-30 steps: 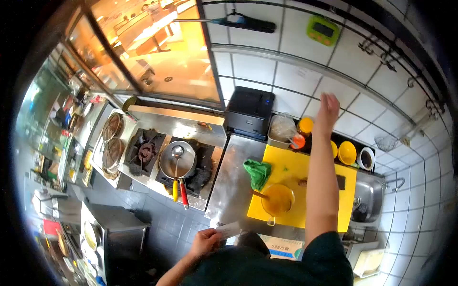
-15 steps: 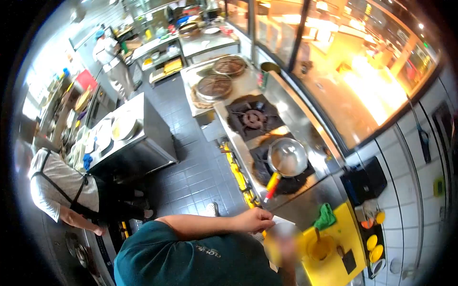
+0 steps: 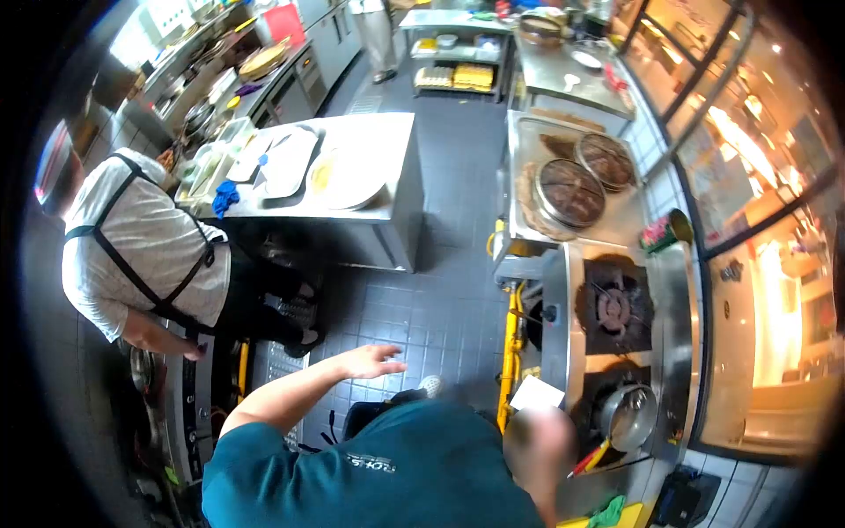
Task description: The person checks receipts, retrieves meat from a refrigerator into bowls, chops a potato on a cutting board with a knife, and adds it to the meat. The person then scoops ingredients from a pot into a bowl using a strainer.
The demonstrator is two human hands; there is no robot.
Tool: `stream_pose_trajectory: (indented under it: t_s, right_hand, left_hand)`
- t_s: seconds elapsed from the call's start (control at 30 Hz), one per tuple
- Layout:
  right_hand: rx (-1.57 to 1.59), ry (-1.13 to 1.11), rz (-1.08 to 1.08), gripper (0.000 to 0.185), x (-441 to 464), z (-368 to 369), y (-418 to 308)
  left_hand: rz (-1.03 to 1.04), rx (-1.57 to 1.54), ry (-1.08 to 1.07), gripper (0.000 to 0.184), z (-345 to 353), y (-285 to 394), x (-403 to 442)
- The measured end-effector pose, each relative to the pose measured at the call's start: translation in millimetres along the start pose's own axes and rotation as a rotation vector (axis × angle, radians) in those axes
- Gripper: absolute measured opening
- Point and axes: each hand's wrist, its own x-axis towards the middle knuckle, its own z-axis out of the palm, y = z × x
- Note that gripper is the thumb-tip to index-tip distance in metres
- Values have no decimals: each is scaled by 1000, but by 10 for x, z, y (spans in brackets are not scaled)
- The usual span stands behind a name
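My left hand is stretched out over the floor with its fingers apart and nothing in it. A small white paper sticks out from the fingers of my right hand, which is partly smeared. Right of that hand, a steel pot rests on the near burner, its red and yellow handles pointing down toward me. At the bottom edge lie the green cloth and a corner of the yellow board.
A co-worker in a white shirt and dark apron straps stands at the left. A steel counter with white trays is ahead. Round dark pans sit beyond the stove. Another person's legs show far off.
The view has swung left toward the kitchen aisle. The white paper has passed from my left hand to my right hand, and my left hand has opened and moved away.
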Motion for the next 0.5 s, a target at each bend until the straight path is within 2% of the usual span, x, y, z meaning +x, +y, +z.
stream_pose_trajectory:
  t_s: [0.03,0.1,0.13,0.17,0.2,0.23,0.33,0.37,0.43,0.47,0.5]
  right_hand:
    - [38,-20,13,18,135,106,-93]
    - [373,-68,166,18,463,236,-97]
    - [312,-111,169,19,635,258,-124]
    - [289,-136,161,19,790,288,-188]
    - [258,-155,150,19,966,312,-194]
    - [227,-173,138,20,1149,330,-187]
    - [304,-209,172,21,1780,524,-66]
    - [324,-228,174,21,2031,579,-120]
    - [-19,-306,-144,21,2581,691,-391]
    - [-176,-304,-308,20,2856,746,-528]
    - [-138,-337,-337,20,3140,827,-622]
  left_hand:
    - [-87,-50,-55,86,33,-411,10]
    - [-227,-216,-152,96,253,-1091,-74]
    - [-332,-406,-245,97,407,-1237,-139]
    - [-438,-614,-252,97,437,-1054,-335]
    - [-470,-860,-201,91,649,-1072,-367]
    - [-411,-1124,19,79,1099,-1353,-211]
    - [-345,-1161,252,61,895,-935,-145]
    - [-310,-1100,304,60,752,-835,-101]
    - [-245,-996,400,59,616,-647,130]
    - [-226,-1056,421,56,585,-647,257]
    - [-245,-1112,430,56,535,-553,352]
